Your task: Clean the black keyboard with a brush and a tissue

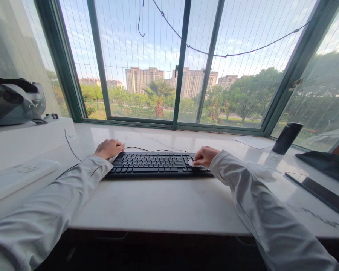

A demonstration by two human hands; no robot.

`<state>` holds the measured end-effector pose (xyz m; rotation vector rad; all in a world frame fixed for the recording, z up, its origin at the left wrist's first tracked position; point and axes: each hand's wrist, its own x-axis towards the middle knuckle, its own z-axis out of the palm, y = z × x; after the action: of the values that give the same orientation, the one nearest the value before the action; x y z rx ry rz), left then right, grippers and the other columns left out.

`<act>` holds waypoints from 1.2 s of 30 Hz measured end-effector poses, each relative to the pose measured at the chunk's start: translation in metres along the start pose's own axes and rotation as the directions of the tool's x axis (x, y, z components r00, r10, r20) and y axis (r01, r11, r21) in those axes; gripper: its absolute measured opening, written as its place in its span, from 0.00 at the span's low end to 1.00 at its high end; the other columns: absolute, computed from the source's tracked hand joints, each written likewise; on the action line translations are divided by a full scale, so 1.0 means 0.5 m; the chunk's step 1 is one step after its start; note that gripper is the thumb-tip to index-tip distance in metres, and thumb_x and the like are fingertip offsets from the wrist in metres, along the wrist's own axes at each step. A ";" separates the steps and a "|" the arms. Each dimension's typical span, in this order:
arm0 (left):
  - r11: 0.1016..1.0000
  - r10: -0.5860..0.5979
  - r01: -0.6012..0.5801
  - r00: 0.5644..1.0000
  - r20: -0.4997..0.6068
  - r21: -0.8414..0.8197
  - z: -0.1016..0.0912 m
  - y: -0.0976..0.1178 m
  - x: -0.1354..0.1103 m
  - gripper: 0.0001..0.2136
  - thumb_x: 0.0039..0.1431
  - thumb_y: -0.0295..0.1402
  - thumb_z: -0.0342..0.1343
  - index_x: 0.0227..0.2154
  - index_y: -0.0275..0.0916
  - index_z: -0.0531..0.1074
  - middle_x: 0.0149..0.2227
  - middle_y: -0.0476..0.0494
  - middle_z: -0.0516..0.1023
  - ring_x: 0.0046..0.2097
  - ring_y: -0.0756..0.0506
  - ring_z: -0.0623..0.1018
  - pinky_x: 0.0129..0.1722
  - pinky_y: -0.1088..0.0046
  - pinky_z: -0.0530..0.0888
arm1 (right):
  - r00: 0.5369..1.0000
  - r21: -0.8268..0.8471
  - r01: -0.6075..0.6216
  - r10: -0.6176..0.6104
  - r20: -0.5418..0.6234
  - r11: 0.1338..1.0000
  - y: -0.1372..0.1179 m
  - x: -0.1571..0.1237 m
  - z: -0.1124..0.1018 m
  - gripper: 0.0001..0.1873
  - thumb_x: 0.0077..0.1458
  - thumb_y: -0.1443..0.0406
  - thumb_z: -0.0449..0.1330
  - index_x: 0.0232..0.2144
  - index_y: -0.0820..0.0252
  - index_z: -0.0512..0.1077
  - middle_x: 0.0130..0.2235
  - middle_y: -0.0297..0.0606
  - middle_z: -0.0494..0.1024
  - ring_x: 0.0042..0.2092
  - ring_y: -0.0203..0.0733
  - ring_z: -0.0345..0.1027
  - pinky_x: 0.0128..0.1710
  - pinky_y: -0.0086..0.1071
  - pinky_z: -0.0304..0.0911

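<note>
A black keyboard [155, 162] lies flat on the white marble-like counter [164, 203], its long side facing me. My left hand [109, 149] is closed at the keyboard's far left corner, its fingers curled against the edge; the underside of the grip is hidden. Between the fingers of my right hand [206, 156] is a small white tissue [191, 163], pressed onto the number keys at the right end. A thin dark cable [155, 150] runs along behind the keyboard.
To the right lie a smartphone [322, 192], a crumpled clear plastic bag [261, 171], a dark upright cylinder [287, 138], a black pouch [324, 165] and paper [252, 142]. At left, a white box [31, 137] carries a dark headset-like device [15, 101]. Windows [175, 86] close off the back.
</note>
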<state>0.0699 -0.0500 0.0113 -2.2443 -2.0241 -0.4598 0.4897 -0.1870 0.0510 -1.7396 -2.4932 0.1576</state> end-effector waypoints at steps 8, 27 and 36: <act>1.000 0.007 -0.007 1.000 -0.003 0.000 0.002 -0.002 0.002 0.22 0.52 0.51 0.43 0.30 0.47 0.80 0.35 0.43 0.80 0.39 0.39 0.76 0.35 0.70 0.68 | 0.999 0.026 0.033 -0.032 -0.017 0.999 -0.013 -0.002 0.004 0.14 0.47 0.56 0.61 0.29 0.59 0.80 0.26 0.35 0.78 0.30 0.35 0.68 0.32 0.26 0.58; 1.000 0.012 -0.012 1.000 -0.016 0.008 0.004 -0.006 0.004 0.22 0.52 0.51 0.44 0.30 0.47 0.81 0.35 0.43 0.80 0.39 0.40 0.76 0.36 0.72 0.68 | 1.000 -0.082 -0.003 0.004 0.006 0.997 -0.030 -0.016 -0.002 0.09 0.42 0.61 0.61 0.23 0.60 0.79 0.22 0.33 0.75 0.26 0.33 0.65 0.27 0.26 0.56; 1.000 0.023 -0.023 1.000 -0.015 0.014 0.005 -0.007 0.005 0.22 0.53 0.51 0.42 0.29 0.48 0.80 0.34 0.45 0.80 0.39 0.40 0.76 0.36 0.71 0.68 | 0.957 -0.026 -0.268 0.269 0.107 0.963 -0.048 -0.017 -0.007 0.11 0.39 0.57 0.65 0.17 0.58 0.78 0.20 0.36 0.75 0.24 0.37 0.66 0.23 0.28 0.57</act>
<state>0.0671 -0.0468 0.0091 -2.2465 -1.9853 -0.4580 0.4707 -0.2031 0.0575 -2.1243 -2.3182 0.2665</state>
